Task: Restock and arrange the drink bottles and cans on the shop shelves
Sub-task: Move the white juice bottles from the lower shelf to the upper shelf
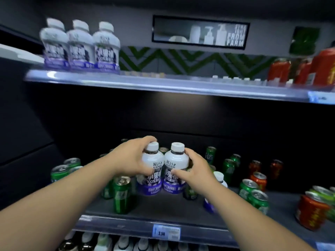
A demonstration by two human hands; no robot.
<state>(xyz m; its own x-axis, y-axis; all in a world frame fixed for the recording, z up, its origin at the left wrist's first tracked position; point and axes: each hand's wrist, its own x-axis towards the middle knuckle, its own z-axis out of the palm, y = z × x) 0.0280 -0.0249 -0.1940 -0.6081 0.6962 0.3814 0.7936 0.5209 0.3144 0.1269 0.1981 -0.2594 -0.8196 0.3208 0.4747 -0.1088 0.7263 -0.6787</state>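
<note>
At the centre of the frame two capped white bottles are held side by side, touching, on or just above the middle shelf [163, 207]; which of the two cannot be told. The left bottle [153, 167] is gripped by the left hand [133, 156], its fingers curled over the shoulder and behind the cap; the right bottle [175, 165] is gripped by the right hand [194, 169], thumb laid on the label and fingers wrapped round the far side.

The step in hand is judged to be gathering this pair; three matching bottles [79, 46] are lined up at the upper left on the upper shelf [163, 84], so a lift to the bare stretch beside them is probably called for, with both kept upright.

The middle shelf is stocked loosely with green cans [122, 192] and red cans [312, 211], and a third white bottle [220, 179] is partly hidden behind the right wrist; the bottles' wrappers are opaque, so their contents cannot be seen.
</note>
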